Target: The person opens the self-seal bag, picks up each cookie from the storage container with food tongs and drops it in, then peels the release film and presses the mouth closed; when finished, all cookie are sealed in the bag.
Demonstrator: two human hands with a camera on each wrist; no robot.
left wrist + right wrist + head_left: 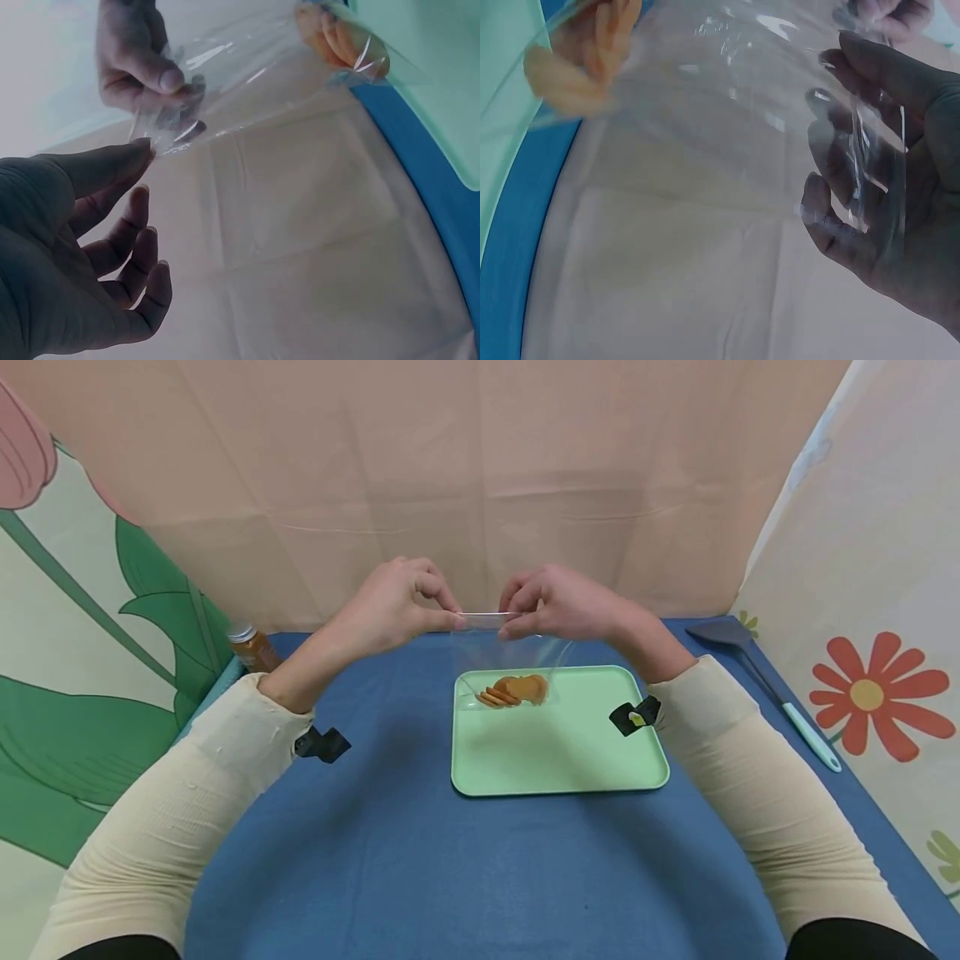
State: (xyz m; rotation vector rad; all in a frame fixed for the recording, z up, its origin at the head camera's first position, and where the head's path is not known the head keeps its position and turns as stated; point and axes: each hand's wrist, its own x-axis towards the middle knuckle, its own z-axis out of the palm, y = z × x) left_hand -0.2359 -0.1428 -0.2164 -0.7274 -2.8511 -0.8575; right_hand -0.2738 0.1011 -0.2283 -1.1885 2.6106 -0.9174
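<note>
A clear plastic bag hangs between both hands, its top edge level with the fingertips. Orange-brown round slices or cookies lie overlapped in its bottom, over the back of the light green tray. My left hand pinches one top corner between thumb and index finger; in the left wrist view its other fingers curl loosely below. Along the same edge, my right hand pinches the bag with its thumb against the fingers. The right wrist view shows clear film in front of several right-hand fingers.
On the right side of the blue tablecloth lies a dark spatula with a pale turquoise handle. A small jar with a silvery lid stands at the back left, partly behind the left forearm. A peach-coloured cloth hangs behind.
</note>
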